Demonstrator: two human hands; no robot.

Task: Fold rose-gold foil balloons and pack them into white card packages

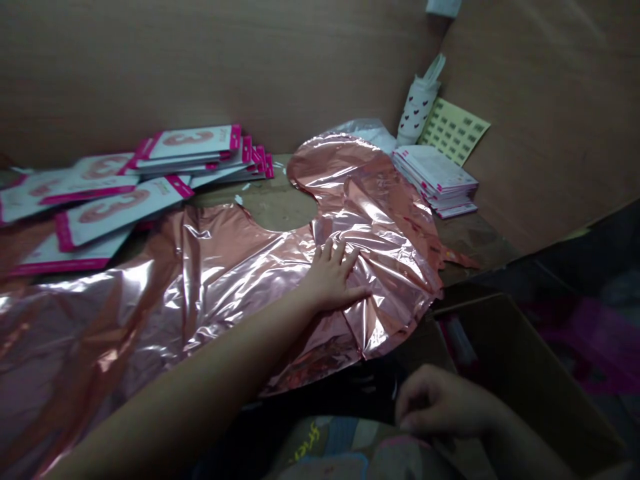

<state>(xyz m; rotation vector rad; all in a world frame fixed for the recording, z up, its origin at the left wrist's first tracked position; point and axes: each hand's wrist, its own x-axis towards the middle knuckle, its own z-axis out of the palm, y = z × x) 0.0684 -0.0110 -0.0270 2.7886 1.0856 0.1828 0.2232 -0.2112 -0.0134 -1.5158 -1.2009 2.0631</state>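
A large, flat rose-gold foil balloon [250,267] lies creased over the work surface, with a curved lobe at its far right end. My left hand [334,277] rests on the foil, fingers spread and palm down. Close to my lap, right of the balloon's near edge, is my right hand [435,403]. Its fingers are curled in; whatever they hold, if anything, is hidden. Small orange foil scraps [459,258] stick out past the balloon's right edge.
White-and-pink balloon packets [193,143] are heaped at the back left. Another packet stack [443,177] stands at the right, near a yellow label sheet [455,130] and a heart-patterned pouch [419,110]. Cardboard walls [225,60] enclose the surface. An open carton [530,373] sits lower right.
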